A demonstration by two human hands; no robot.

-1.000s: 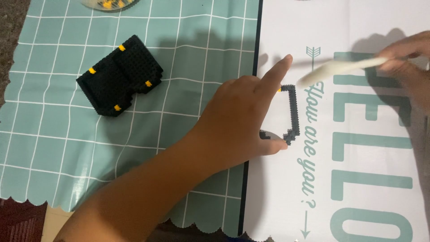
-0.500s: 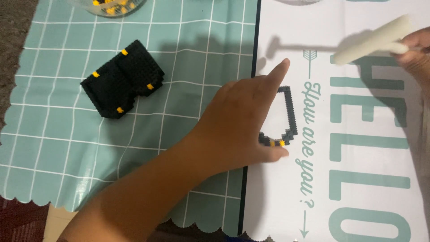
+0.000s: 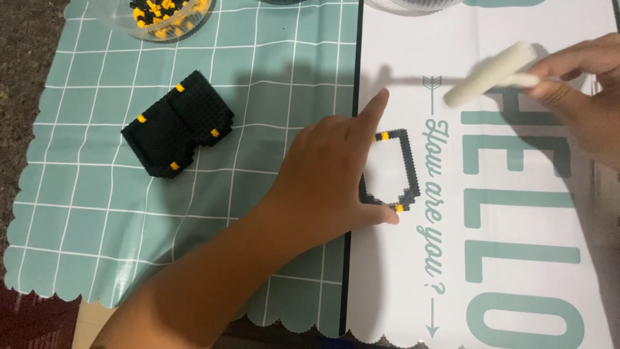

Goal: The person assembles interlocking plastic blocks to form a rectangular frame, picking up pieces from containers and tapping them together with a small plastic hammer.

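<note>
I see the left hand (image 3: 323,181) flat, fingers spread, pinning the thin black ring of tiny bricks w/ yellow dots (image 3: 397,171) so it can't slide; right hand (image 3: 575,90) at 2 o'clock grips a white stick tool (image 3: 491,81); black brick block (image 3: 177,126) at 9 o'clock.

Teal grid mat (image 3: 97,213), scalloped edge; white lettered mat (image 3: 516,271); dark floor (image 3: 26,77).

Right: white rectangular printed mat (image 3: 516,271), perhaps paper, with teal lettering.

Black-yellow bead frame (image 3: 405,169), black-yellow block (image 3: 175,124), teal grid mat (image 3: 84,213), cream tool (image 3: 487,76)
</note>
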